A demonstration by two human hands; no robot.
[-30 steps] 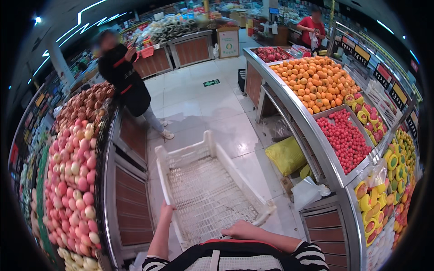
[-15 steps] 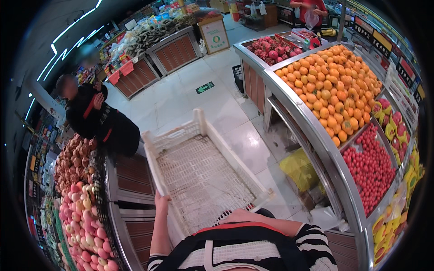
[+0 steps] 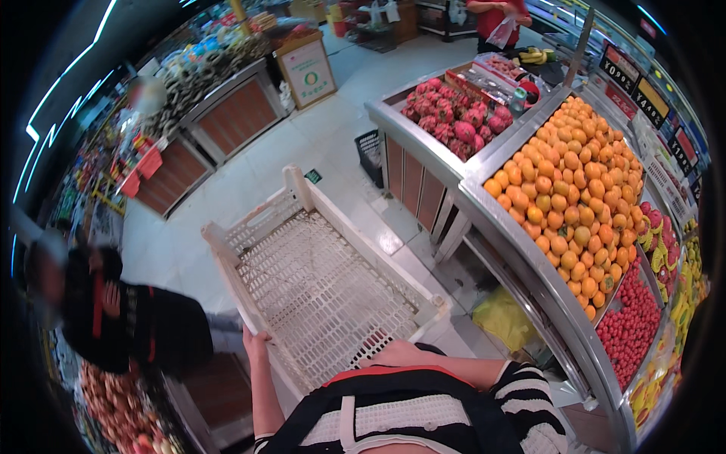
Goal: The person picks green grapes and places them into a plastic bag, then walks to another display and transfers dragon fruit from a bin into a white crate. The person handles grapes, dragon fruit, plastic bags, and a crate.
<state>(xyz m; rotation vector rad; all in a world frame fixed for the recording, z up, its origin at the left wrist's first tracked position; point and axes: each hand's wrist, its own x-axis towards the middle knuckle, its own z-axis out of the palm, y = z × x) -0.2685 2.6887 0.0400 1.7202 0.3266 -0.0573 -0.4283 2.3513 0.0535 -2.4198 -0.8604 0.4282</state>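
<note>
White plastic crate (image 3: 321,276) in front, pointing longways ahead and leftward; held at left edge by curled left hand (image 3: 257,340). Right hand (image 3: 397,353) at near end: can't tell how closed.

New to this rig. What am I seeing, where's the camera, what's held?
No machine here: these are a person's bare hands. The single view comes from a fisheye camera worn on the head, looking down, so straight edges bend near the rim. The left hand grips the side of a white plastic crate; the right hand is at its near end, its grip unclear. To the right, a metal-edged stand bears orange fruit, dragon fruit and small red fruit.
</note>
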